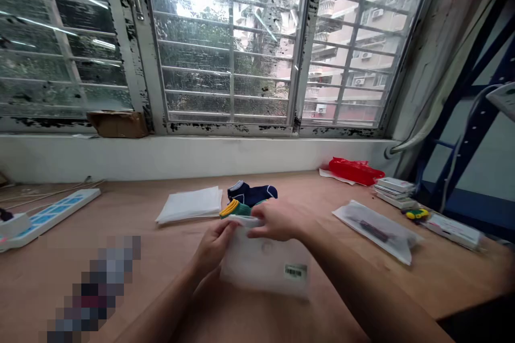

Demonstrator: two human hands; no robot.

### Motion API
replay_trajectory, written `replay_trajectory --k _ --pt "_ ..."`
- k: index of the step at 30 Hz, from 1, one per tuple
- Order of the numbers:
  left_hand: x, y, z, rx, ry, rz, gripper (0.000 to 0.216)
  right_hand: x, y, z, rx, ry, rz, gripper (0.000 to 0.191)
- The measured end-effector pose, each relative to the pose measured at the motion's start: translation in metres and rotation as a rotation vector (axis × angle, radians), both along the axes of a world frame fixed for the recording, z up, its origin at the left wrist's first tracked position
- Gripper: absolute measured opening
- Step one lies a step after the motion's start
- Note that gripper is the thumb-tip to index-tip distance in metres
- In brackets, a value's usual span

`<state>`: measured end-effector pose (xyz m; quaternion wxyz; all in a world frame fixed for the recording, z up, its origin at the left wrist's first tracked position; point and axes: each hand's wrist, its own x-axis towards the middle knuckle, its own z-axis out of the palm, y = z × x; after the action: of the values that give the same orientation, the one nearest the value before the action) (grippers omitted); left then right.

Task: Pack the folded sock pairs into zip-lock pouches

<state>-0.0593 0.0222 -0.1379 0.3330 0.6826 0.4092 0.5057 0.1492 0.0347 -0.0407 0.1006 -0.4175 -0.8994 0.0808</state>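
A frosted plastic bag (257,262) with a barcode label hangs between my hands over the near part of the table. My left hand (217,241) pinches its top left corner. My right hand (276,220) grips the upper edge on the right, thumb in front, its other fingers partly hidden behind the rim. Just beyond the bag lie a green sock (239,209) with a yellow cuff and dark blue socks (257,194) with white lines. The bag and my right hand partly cover the green sock.
White bags (191,205) lie stacked at left, near a power strip (60,214). On the right are a filled frosted bag (376,230), a red plastic bag (356,170) and small boxes (396,190). A window (229,64) stands behind the table (161,268).
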Motion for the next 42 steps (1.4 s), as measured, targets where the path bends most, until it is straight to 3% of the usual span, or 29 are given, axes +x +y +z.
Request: replay_trajectory --k 3,6,8,9,11,13,14,15,17,18,19,20,22,25,27,30,33,37,40,42 --pt "-0.012 -0.001 0.013 0.154 0.047 0.180 0.038 0.031 0.006 0.003 -0.149 -0.035 -0.037 0.011" --pt "-0.006 -0.017 0.042 0.539 0.298 0.387 0.044 0.046 0.001 0.000 -0.083 0.056 -0.021 0.006" --pt "0.009 -0.033 0.064 0.729 0.602 0.335 0.056 0.046 -0.009 -0.002 0.002 0.123 0.036 0.008" --pt "0.017 -0.041 0.074 0.733 0.764 0.247 0.052 0.046 -0.013 -0.002 0.036 0.165 0.077 0.008" --pt "0.027 -0.051 0.093 0.608 0.972 0.129 0.023 0.049 -0.017 -0.002 0.053 0.293 0.155 0.011" --pt "0.016 -0.051 0.110 0.419 1.037 0.138 0.022 0.064 -0.010 -0.002 0.010 0.471 0.165 0.025" --pt "0.003 -0.048 0.119 0.351 1.019 0.210 0.022 0.077 -0.002 -0.005 -0.011 0.566 0.114 0.033" --pt "-0.015 -0.042 0.128 0.321 0.963 0.380 0.019 0.091 0.007 -0.009 -0.003 0.647 0.030 0.037" --pt "-0.057 -0.026 0.140 0.340 0.853 0.868 0.026 0.124 0.030 -0.025 0.137 0.674 -0.281 0.041" --pt "-0.078 -0.016 0.143 0.439 0.784 1.063 0.033 0.140 0.040 -0.036 0.237 0.606 -0.429 0.042" --pt "-0.096 -0.006 0.140 0.531 0.733 1.129 0.036 0.154 0.050 -0.047 0.328 0.506 -0.520 0.044" --pt "-0.110 0.005 0.134 0.594 0.755 1.069 0.037 0.165 0.057 -0.058 0.388 0.409 -0.591 0.046" --pt "-0.127 0.027 0.106 0.635 0.867 0.924 0.039 0.181 0.065 -0.078 0.362 0.199 -0.688 0.059" --pt "-0.132 0.052 0.045 0.342 1.092 0.726 0.044 0.191 0.066 -0.095 0.155 -0.028 -0.768 0.083" --pt "-0.130 0.061 0.009 0.112 1.171 0.636 0.048 0.193 0.064 -0.098 0.020 -0.084 -0.803 0.089" --pt "-0.130 0.065 -0.016 0.046 1.203 0.583 0.058 0.200 0.062 -0.096 -0.017 -0.075 -0.810 0.079" --pt "-0.127 0.061 -0.011 0.209 1.120 0.640 0.059 0.208 0.060 -0.089 0.040 -0.098 -0.859 0.066" --pt "-0.102 0.049 0.016 0.448 0.821 0.697 0.039 0.214 0.057 -0.083 0.027 -0.204 -0.926 0.041" --pt "-0.071 0.039 0.033 0.494 0.516 0.754 0.026 0.212 0.055 -0.081 0.024 -0.224 -0.915 0.028" --pt "-0.053 0.033 0.036 0.500 0.364 0.801 0.022 0.209 0.057 -0.083 0.039 -0.228 -0.924 0.023"
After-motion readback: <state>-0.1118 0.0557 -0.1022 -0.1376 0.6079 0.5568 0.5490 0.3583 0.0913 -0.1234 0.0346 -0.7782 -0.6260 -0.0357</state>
